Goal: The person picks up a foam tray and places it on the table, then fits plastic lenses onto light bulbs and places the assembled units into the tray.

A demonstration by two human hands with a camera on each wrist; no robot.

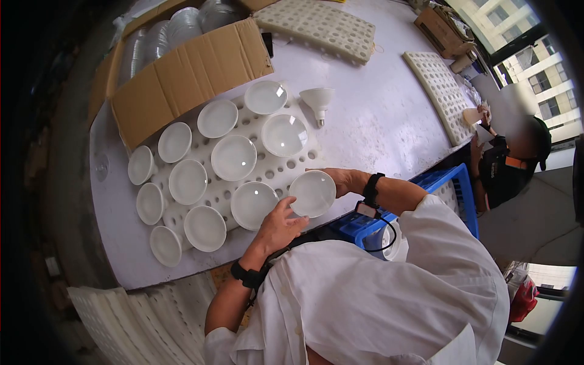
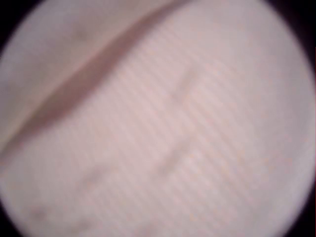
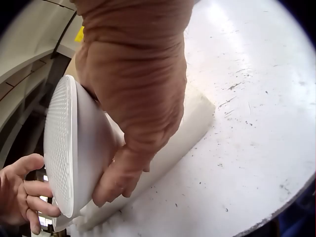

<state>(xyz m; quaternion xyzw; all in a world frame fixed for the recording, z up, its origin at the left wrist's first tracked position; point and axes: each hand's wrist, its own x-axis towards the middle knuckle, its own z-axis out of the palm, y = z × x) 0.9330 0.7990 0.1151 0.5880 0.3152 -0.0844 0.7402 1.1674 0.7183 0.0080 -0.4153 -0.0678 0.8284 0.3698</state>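
My right hand (image 1: pixel 344 180) grips a white reflector lamp (image 1: pixel 312 194) from behind, round its tapered body, above the near edge of the table. In the right wrist view the right hand (image 3: pixel 133 118) holds that lamp (image 3: pixel 60 148) with its dimpled lens turned sideways. My left hand (image 1: pixel 280 230) is at the lamp's lower left rim, its fingers spread and fingertips right by the lens. That left hand (image 3: pixel 24 192) also shows in the right wrist view. Several similar lamps (image 1: pixel 233 158) stand lens up in a white foam tray (image 1: pixel 261 173) with round holes.
One loose lamp (image 1: pixel 317 103) lies beyond the tray. A cardboard box (image 1: pixel 194 70) with clear plastic stacks stands at the back left. More foam trays (image 1: pixel 316 27) lie farther back. A blue crate (image 1: pixel 465 201) is at the right, near another person (image 1: pixel 508 161). Blurred pale cloth (image 2: pixel 163 123) fills the left wrist view.
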